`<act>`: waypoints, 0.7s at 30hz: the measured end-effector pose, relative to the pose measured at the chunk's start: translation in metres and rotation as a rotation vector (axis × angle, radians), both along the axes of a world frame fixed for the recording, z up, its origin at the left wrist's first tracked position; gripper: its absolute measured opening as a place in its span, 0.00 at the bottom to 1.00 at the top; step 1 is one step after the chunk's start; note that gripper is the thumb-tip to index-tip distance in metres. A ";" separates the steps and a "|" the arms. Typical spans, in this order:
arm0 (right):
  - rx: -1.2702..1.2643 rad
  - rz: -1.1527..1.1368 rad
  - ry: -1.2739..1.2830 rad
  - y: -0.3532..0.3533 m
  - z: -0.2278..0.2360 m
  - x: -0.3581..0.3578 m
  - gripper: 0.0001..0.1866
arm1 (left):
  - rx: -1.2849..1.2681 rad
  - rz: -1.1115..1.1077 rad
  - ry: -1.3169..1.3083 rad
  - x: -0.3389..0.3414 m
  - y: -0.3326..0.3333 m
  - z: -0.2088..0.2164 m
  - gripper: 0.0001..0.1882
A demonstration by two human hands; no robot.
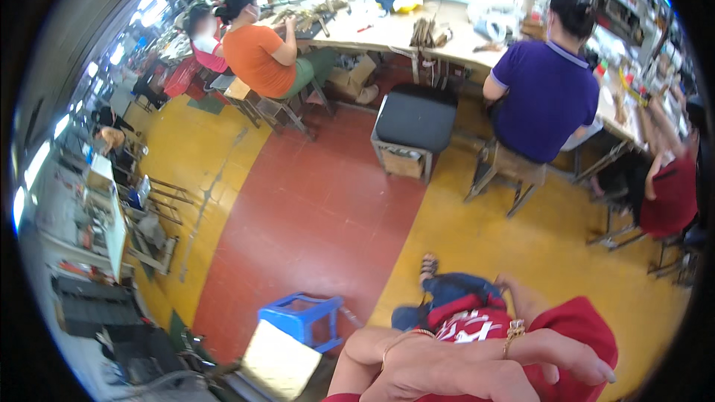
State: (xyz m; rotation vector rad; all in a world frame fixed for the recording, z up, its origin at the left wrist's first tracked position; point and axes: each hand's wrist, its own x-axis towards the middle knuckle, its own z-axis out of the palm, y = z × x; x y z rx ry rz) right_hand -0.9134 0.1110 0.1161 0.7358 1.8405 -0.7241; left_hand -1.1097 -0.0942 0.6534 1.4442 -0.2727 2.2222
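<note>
Very close and large at the bottom edge, my left hand reaches rightward with its fingers stretched and slightly bent. Gold rings sit on its fingers, and nothing shows between them. Beyond it are my red shirt with white print, a red sleeve and blue jeans. A bit of bare arm shows beside that sleeve, but my right hand is not seen. A blue plastic stool stands on the floor just left of my hand, with a pale flat board in front of it.
A long worktable strewn with materials runs across the far side. People in orange, purple and red sit along it. A black-topped stool stands before it. A red walkway crosses the yellow floor.
</note>
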 end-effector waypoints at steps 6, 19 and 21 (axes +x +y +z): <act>0.147 0.198 0.334 0.015 0.005 -0.191 0.20 | -0.155 -0.083 0.082 -0.146 0.028 0.003 0.51; -0.092 -0.766 0.919 0.079 0.176 -0.621 0.23 | -0.360 -0.071 0.173 -0.516 0.072 -0.050 0.29; -0.075 -0.871 1.044 0.107 0.200 -0.655 0.20 | -0.685 0.045 0.172 -0.568 0.088 -0.075 0.19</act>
